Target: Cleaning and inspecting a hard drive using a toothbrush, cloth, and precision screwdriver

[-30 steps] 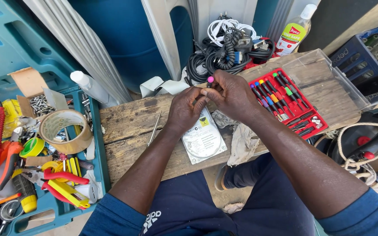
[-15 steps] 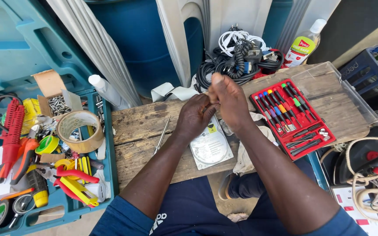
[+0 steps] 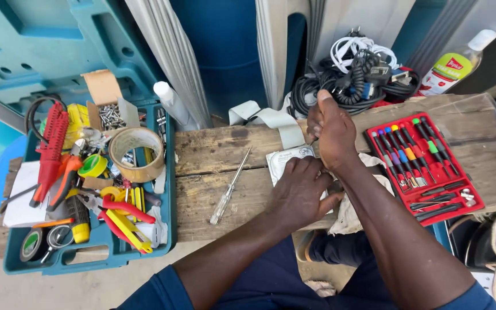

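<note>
The hard drive (image 3: 287, 159) lies flat on the wooden plank (image 3: 213, 166), near the middle of its top, mostly hidden under the two hands. The left hand (image 3: 299, 192) lies flat over the near part of it, fingers spread and pressing down, gripping nothing. The right hand (image 3: 331, 129) is closed in a fist at the far right edge of the drive, thumb up; it seems to be wrapped round the handle of a small tool stood upright on the drive, though the tool itself is hidden in the fist.

The step in hand looks like working a screw on the drive's cover: one hand steadies the case while the other turns. The next move calls for the tip to stay seated squarely in the screw head, with steady downward pressure and the drive kept from sliding.

A clear-handled screwdriver (image 3: 229, 187) lies loose on the plank just left of the drive. Under the right forearm is a crumpled rag (image 3: 356, 209). To the right sits a red case of small screwdrivers (image 3: 426, 166) with coloured handles. At the far side lie a tangle of cables (image 3: 351, 74) and a flat grey ribbon cable (image 3: 271, 119). At the left, a teal toolbox tray (image 3: 167, 229) holds a tape roll (image 3: 136, 154), pliers and other tools.
</note>
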